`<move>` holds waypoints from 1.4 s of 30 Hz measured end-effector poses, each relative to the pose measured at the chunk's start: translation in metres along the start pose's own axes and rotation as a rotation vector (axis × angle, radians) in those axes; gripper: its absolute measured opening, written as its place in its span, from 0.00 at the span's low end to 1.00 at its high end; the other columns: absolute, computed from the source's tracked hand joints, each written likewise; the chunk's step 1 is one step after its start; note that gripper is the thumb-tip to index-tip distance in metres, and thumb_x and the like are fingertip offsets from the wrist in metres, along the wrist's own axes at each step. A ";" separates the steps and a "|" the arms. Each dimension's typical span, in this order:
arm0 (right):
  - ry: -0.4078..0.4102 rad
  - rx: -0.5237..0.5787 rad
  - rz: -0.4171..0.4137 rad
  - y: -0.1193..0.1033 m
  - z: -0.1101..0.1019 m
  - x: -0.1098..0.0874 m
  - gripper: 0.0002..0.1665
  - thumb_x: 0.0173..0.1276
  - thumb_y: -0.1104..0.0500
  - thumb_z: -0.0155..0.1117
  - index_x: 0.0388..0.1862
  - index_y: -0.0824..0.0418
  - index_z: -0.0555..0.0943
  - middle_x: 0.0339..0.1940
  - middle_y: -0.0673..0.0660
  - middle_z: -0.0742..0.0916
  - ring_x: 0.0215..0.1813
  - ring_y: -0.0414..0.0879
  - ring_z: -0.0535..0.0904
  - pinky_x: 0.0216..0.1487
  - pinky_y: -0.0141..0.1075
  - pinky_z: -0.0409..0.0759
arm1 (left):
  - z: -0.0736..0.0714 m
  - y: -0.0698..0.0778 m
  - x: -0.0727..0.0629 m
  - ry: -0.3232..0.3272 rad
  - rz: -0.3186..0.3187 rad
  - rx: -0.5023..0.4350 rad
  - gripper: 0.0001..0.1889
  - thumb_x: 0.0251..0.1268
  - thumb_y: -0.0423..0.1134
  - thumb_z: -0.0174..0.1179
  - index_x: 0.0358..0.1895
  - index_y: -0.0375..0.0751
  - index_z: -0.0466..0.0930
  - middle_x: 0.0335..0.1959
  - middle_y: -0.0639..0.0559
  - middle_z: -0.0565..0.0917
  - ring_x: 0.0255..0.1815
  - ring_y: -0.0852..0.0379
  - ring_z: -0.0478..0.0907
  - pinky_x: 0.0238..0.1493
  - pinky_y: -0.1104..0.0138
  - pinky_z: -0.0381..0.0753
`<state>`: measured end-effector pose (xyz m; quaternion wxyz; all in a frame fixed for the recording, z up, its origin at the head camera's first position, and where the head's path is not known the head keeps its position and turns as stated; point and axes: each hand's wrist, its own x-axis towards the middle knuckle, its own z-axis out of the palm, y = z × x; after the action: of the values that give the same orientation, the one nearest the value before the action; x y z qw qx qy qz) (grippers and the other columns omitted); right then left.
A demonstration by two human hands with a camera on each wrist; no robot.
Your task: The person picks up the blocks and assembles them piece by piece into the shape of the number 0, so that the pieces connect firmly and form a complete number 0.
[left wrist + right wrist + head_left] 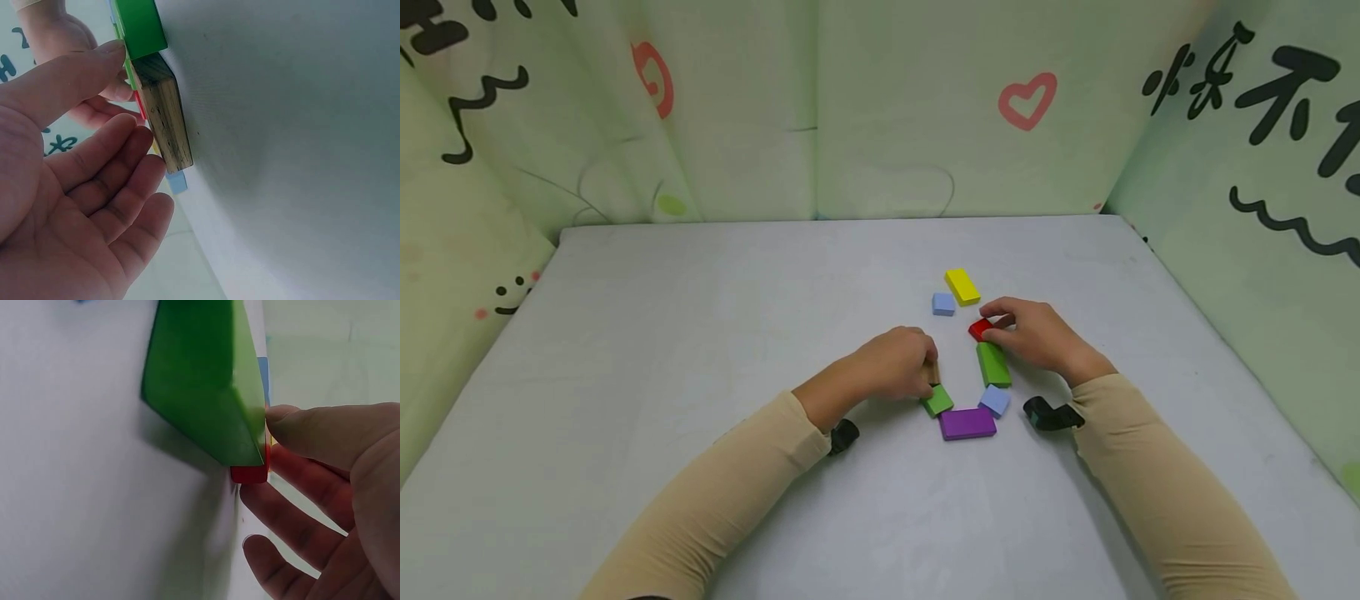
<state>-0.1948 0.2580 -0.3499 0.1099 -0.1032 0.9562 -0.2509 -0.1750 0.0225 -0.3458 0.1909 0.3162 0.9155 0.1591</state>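
Head view: hands [891, 367] [1033, 333] partly hide wooden block [933, 372] and red block [978, 330]

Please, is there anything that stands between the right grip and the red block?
Nothing visible does: the right grip has its thumb at the red block. The longer green block lies just nearer the person, not between them.

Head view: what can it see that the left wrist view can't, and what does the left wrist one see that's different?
Only the head view shows the purple block, the heart and the smiley face.

Only the left wrist view shows the long, dark-flecked side of the wooden block.

Both show some of that wooden block, the green block touching it, the red block and black writing.
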 end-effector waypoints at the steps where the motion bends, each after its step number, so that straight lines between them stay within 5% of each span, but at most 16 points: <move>1: -0.001 -0.001 0.002 0.000 0.000 0.000 0.22 0.74 0.58 0.61 0.64 0.65 0.76 0.56 0.66 0.83 0.58 0.61 0.78 0.60 0.55 0.75 | 0.000 0.000 0.000 0.000 0.000 -0.001 0.22 0.64 0.43 0.69 0.59 0.38 0.80 0.56 0.49 0.80 0.54 0.55 0.73 0.57 0.64 0.75; 42: 0.010 -0.004 0.062 0.002 0.004 0.001 0.25 0.75 0.55 0.61 0.66 0.64 0.74 0.59 0.66 0.81 0.57 0.60 0.78 0.57 0.53 0.78 | -0.001 0.002 -0.003 0.010 0.000 0.012 0.22 0.65 0.43 0.68 0.59 0.39 0.80 0.57 0.48 0.80 0.55 0.54 0.73 0.58 0.64 0.75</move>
<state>-0.1947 0.2572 -0.3542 0.1128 -0.0725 0.9600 -0.2459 -0.1721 0.0222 -0.3434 0.1844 0.3167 0.9174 0.1553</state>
